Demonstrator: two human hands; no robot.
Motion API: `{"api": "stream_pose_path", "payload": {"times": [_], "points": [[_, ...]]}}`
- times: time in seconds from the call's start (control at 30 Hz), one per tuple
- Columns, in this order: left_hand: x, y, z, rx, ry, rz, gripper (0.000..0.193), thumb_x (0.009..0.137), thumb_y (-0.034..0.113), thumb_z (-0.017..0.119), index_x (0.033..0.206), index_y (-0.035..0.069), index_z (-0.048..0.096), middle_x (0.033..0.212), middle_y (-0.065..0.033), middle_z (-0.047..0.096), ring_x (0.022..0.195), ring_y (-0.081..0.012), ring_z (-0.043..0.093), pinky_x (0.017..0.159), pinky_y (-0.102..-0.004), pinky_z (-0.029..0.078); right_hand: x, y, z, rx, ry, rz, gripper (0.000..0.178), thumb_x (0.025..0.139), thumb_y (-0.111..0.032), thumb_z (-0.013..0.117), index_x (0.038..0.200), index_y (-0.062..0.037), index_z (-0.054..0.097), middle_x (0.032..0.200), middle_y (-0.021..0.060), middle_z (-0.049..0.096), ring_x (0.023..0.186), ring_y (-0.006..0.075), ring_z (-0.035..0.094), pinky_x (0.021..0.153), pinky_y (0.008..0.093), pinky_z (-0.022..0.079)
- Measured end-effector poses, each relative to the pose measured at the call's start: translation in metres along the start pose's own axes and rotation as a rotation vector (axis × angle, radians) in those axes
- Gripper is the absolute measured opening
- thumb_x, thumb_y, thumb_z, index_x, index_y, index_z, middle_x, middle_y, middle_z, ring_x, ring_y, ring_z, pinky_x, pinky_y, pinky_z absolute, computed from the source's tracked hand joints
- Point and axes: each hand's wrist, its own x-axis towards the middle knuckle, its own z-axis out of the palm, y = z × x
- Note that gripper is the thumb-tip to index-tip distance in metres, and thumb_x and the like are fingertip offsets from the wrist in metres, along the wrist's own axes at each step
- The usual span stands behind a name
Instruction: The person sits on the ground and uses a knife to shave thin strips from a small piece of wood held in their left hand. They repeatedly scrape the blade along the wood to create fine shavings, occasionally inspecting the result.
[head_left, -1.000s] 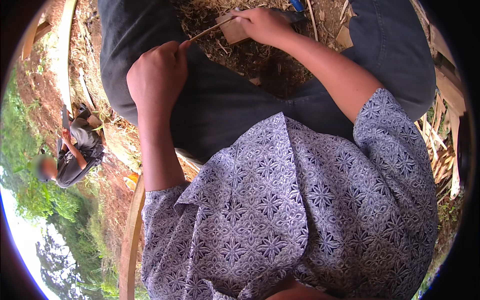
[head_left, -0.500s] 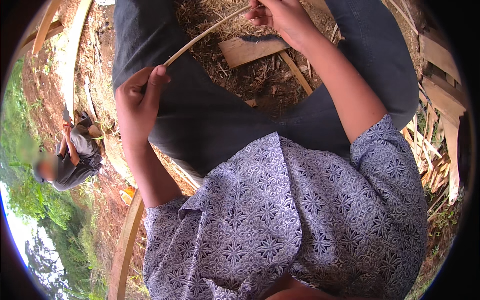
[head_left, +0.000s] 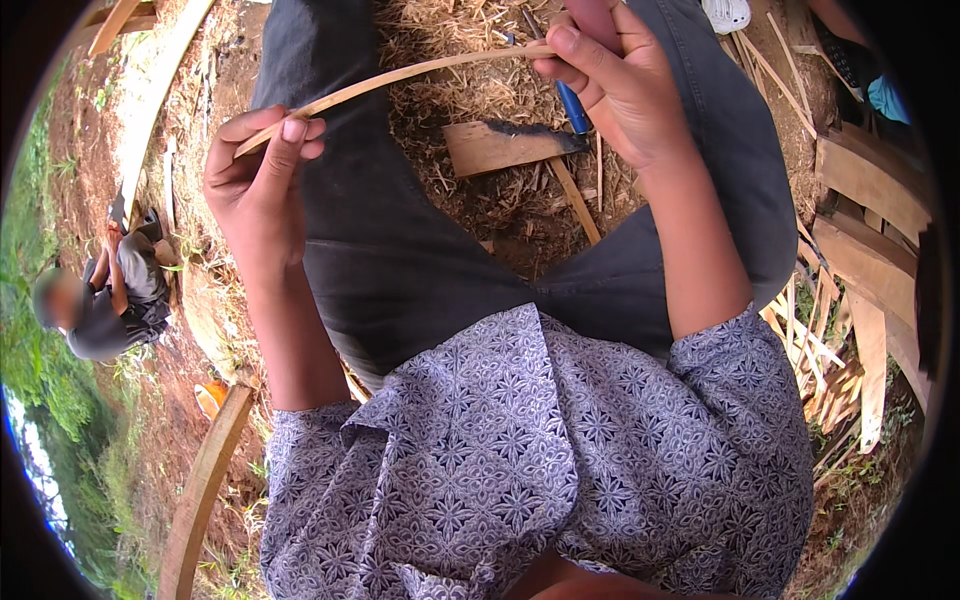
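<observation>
A thin, pale wooden strip [head_left: 430, 68] is stretched in a slight arc between my hands, above my dark trousers. My left hand [head_left: 262, 160] pinches its left end between thumb and fingers, with a short tip sticking out past them. At the other end, my right hand [head_left: 630, 90] is closed with the thumb against the strip. A smooth reddish object [head_left: 594, 22] also shows in that hand, cut off by the upper edge, so its kind cannot be made out. Beneath the right hand lies a blue handle [head_left: 572, 108], partly covered by the fingers.
Between my legs, a flat board [head_left: 505, 148] with a blackened edge lies among shavings. Split wood pieces [head_left: 870, 260] are piled at right. A long curved plank [head_left: 205, 490] stands at lower left. Another person [head_left: 115, 285] sits at far left. White footwear [head_left: 727, 15] shows at upper right.
Both hands have shifted, the right one lower and fully into view with the reddish object. More of the strip's left end now sticks out from my left hand. The blue handle has come into view.
</observation>
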Motion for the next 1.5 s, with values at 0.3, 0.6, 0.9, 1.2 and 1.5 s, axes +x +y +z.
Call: {"api": "stream_pose_path", "payload": {"times": [0.3, 0.6, 0.9, 1.2, 1.5], "points": [[0.012, -0.03, 0.011, -0.385, -0.056, 0.054, 0.01, 0.102, 0.002, 0.059, 0.111, -0.002, 0.058, 0.111, -0.0244, 0.069, 0.098, -0.0307, 0.074, 0.086, -0.0385, 0.065, 0.005, 0.006, -0.009, 0.026, -0.004, 0.052, 0.037, 0.098, -0.01, 0.068, 0.132, -0.0044, 0.054, 0.1, 0.0042, 0.063, 0.084, 0.0141, 0.068, 0.078, 0.03, 0.063], [0.004, -0.044, 0.027, 0.307, -0.131, 0.127, 0.014, 0.101, 0.007, 0.064, 0.107, -0.005, 0.058, 0.101, -0.0173, 0.073, 0.091, -0.0204, 0.073, 0.084, -0.0328, 0.062, 0.028, 0.118, -0.167, -1.101, 0.632, 0.033, 0.035, 0.096, -0.037, 0.067, 0.126, -0.0207, 0.069, 0.099, 0.0085, 0.071, 0.092, 0.0208, 0.069, 0.087, 0.0338, 0.052], [-0.002, -0.059, 0.047, 0.748, -0.304, 0.237, 0.011, 0.091, 0.005, 0.075, 0.096, 0.002, 0.066, 0.084, -0.0086, 0.071, 0.074, -0.0144, 0.07, 0.067, -0.0264, 0.052, 0.019, 0.145, -0.133, -1.485, 0.642, -0.546, 0.019, 0.079, -0.022, 0.078, 0.09, -0.0081, 0.073, 0.084, 0.0104, 0.067, 0.07, 0.0317, 0.067, 0.067, 0.0431, 0.053], [0.002, -0.065, 0.056, 0.833, -0.331, 0.189, 0.011, 0.091, 0.008, 0.076, 0.098, 0.003, 0.071, 0.087, -0.0068, 0.075, 0.082, -0.0115, 0.072, 0.074, -0.0255, 0.054, 0.017, 0.147, -0.134, -1.169, 0.513, -0.261, 0.012, 0.084, -0.016, 0.071, 0.086, -0.0045, 0.076, 0.077, 0.0135, 0.073, 0.072, 0.0256, 0.071, 0.068, 0.039, 0.054], [0.001, -0.07, 0.051, 0.847, -0.33, 0.25, 0.012, 0.09, 0.007, 0.077, 0.099, 0.002, 0.072, 0.088, -0.0066, 0.076, 0.081, -0.0105, 0.072, 0.074, -0.0251, 0.055, 0.017, 0.095, -0.089, -0.905, 0.585, -0.138, 0.019, 0.094, -0.021, 0.068, 0.095, -0.0029, 0.074, 0.076, 0.0061, 0.07, 0.067, 0.0168, 0.065, 0.065, 0.0339, 0.052]]}}
